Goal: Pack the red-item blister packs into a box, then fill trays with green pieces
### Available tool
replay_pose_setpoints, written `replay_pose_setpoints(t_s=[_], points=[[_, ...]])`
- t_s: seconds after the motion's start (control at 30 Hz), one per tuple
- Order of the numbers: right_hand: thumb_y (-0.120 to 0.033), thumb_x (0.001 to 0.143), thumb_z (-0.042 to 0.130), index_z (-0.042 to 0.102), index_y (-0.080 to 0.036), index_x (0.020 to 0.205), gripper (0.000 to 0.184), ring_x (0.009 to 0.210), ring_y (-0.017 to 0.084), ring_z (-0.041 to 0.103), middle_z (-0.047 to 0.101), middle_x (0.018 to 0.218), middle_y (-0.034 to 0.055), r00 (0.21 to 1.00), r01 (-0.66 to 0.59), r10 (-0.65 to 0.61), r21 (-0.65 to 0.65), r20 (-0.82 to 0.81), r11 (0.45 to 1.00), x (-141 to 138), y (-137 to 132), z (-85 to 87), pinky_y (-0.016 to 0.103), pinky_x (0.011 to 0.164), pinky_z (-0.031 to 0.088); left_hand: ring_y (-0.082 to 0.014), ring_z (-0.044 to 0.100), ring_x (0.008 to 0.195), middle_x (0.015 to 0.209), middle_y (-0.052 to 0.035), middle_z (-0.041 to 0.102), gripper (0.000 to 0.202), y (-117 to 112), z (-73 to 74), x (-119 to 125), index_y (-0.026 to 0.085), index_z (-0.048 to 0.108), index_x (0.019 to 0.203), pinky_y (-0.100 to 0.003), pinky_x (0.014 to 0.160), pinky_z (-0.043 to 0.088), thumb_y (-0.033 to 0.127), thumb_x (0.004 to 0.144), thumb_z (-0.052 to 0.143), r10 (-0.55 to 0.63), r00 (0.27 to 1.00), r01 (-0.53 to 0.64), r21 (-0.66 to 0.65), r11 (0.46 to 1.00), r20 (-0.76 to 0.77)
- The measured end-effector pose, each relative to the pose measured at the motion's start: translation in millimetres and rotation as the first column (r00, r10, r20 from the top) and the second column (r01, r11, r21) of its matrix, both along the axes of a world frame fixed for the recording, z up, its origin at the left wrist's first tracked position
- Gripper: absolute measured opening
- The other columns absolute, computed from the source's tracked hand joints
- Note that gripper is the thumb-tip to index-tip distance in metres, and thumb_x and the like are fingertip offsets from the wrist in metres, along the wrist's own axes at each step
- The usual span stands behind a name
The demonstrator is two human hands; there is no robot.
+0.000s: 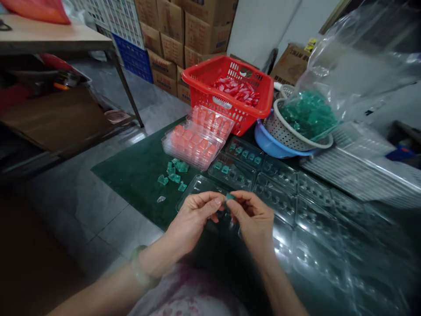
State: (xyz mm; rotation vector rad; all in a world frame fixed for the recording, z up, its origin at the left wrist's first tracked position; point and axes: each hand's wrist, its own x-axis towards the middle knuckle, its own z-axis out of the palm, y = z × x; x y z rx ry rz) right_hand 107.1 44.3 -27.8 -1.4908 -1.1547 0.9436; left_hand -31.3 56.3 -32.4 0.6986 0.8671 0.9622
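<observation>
My right hand (255, 215) pinches a small translucent green plastic piece (230, 197) between thumb and fingertips. From the other side, the thumb and forefinger of my left hand (200, 210) close on the edge of the same piece. Under the hands lies a clear plastic blister tray (198, 183). Several loose green pieces (175, 177) are scattered left of it on the dark green tabletop (131, 164), near a small clear scrap (161, 199). Beyond, a clear tray (215, 172) has two green pieces in its slots, and another tray (241, 148) holds a row of them.
Stacked blister packs (194, 147) with pink pieces stand before a red basket (210, 94) of pink pieces. A grey colander (279, 127) holding bagged green pieces sits in a blue basin (263, 140). Several clear trays (315, 215) cover the right side. Cartons (207, 37) stand behind.
</observation>
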Motion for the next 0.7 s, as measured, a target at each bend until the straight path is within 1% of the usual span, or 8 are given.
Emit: replay_pose_setpoints(t_s=[0.1,0.2,0.3,0.37,0.43,0.5,0.6,0.7], points=[[-0.035,0.073,0.067,0.067,-0.019,0.091,0.024,0.058,0.011,0.055,0.063,0.072,0.0007,0.969,0.023,-0.048,0.106,0.244,0.994,28,30,-3.7,0.024,0.053,0.045,-0.0112,0.052,0.069,0.084,-0.0041,0.064,0.017,6,1.0,-10,0.017,0.069,0.086,-0.02,0.057,0.039,0.029,0.075,0.068,0.112,0.985,-0.1,0.097,0.99,-0.13],[-0.035,0.076,0.062,0.067,-0.017,0.093,0.025,0.061,0.013,0.055,0.063,0.074,0.0023,0.884,-0.094,0.0,0.177,0.467,0.98,50,64,-14.5,0.027,0.059,0.045,-0.0115,0.052,0.072,0.086,-0.0021,0.063,0.016,13,2.6,-32,0.02,0.069,0.087,-0.02,0.06,0.04,0.029,0.075,0.068,0.292,0.931,-0.234,0.253,0.939,-0.222],[-0.032,0.079,0.058,0.067,-0.016,0.093,0.023,0.063,0.014,0.054,0.062,0.074,0.0031,0.725,-0.25,0.092,0.137,0.683,0.959,56,86,-25.0,0.028,0.062,0.043,-0.0099,0.05,0.068,0.085,-0.0008,0.063,0.013,21,5.4,-61,0.02,0.068,0.087,-0.02,0.061,0.04,0.026,0.075,0.068,0.458,0.837,-0.335,0.381,0.862,-0.3],[-0.03,0.08,0.057,0.068,-0.018,0.094,0.021,0.067,0.015,0.055,0.064,0.077,0.0038,0.599,-0.297,0.122,0.078,0.791,0.952,54,92,-29.1,0.028,0.063,0.041,-0.0101,0.051,0.068,0.085,-0.001,0.063,0.013,26,6.0,-80,0.02,0.069,0.086,-0.02,0.061,0.04,0.025,0.074,0.068,0.541,0.774,-0.383,0.437,0.814,-0.329],[-0.03,0.081,0.056,0.069,-0.02,0.093,0.019,0.073,0.017,0.056,0.065,0.08,0.0046,0.498,-0.315,0.128,0.042,0.858,0.948,52,94,-31.6,0.029,0.066,0.04,-0.0113,0.053,0.071,0.086,-0.0018,0.063,0.013,30,4.1,-95,0.02,0.069,0.085,-0.021,0.061,0.04,0.025,0.074,0.068,0.59,0.731,-0.414,0.463,0.784,-0.344],[-0.031,0.082,0.057,0.07,-0.02,0.091,0.018,0.08,0.019,0.056,0.066,0.083,0.0052,0.433,-0.337,0.118,0.039,0.894,0.941,52,95,-33.8,0.031,0.07,0.039,-0.0117,0.054,0.072,0.088,-0.0025,0.064,0.013,33,-0.2,-107,0.019,0.068,0.085,-0.021,0.06,0.04,0.026,0.074,0.068,0.625,0.693,-0.434,0.483,0.76,-0.36],[-0.032,0.082,0.058,0.07,-0.02,0.088,0.018,0.084,0.021,0.055,0.067,0.085,0.0055,0.404,-0.369,0.113,0.049,0.908,0.928,56,97,-37.5,0.033,0.073,0.037,-0.0112,0.054,0.069,0.085,-0.0026,0.064,0.013,35,-7.1,-117,0.018,0.068,0.083,-0.02,0.057,0.04,0.027,0.073,0.068,0.675,0.628,-0.462,0.512,0.724,-0.388],[-0.03,0.081,0.059,0.071,-0.018,0.087,0.018,0.081,0.021,0.054,0.067,0.082,0.0066,0.359,-0.413,0.127,0.035,0.925,0.91,58,101,-41.1,0.033,0.073,0.037,-0.0108,0.052,0.062,0.075,-0.0017,0.063,0.017,36,-10.0,-123,0.016,0.068,0.084,-0.021,0.054,0.038,0.03,0.075,0.064,0.658,0.544,-0.393,0.535,0.748,-0.52]])
